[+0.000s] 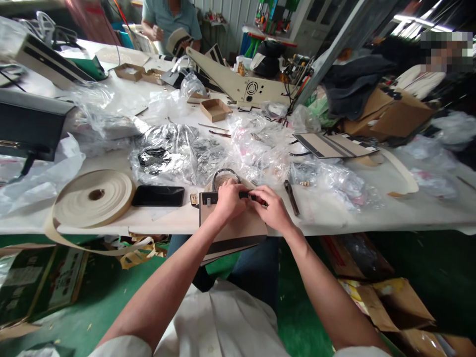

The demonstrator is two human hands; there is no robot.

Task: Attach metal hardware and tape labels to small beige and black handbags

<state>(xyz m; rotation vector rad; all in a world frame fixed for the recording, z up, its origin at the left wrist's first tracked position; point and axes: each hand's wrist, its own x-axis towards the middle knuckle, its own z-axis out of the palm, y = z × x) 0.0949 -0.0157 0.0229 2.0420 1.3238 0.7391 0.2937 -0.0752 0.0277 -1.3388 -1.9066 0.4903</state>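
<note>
Both my hands work at the near edge of the white table (372, 218). My left hand (227, 200) is curled round a black strap (211, 198) that lies along the top edge of a brown board panel (241, 230). My right hand (272, 208) pinches the strap's other end, with a small dark and red piece showing at its fingertips. The panel rests partly on the table and partly over my lap. A round clear container (224, 177) stands just behind my hands.
A large roll of beige tape (94, 197) and a black phone (158, 196) lie to the left. Crumpled plastic bags (174, 153) with small parts cover the middle. A dark tool (291, 196) lies right of my hands. Another person (169, 22) works at the far end. Cardboard boxes (386, 297) lie on the floor.
</note>
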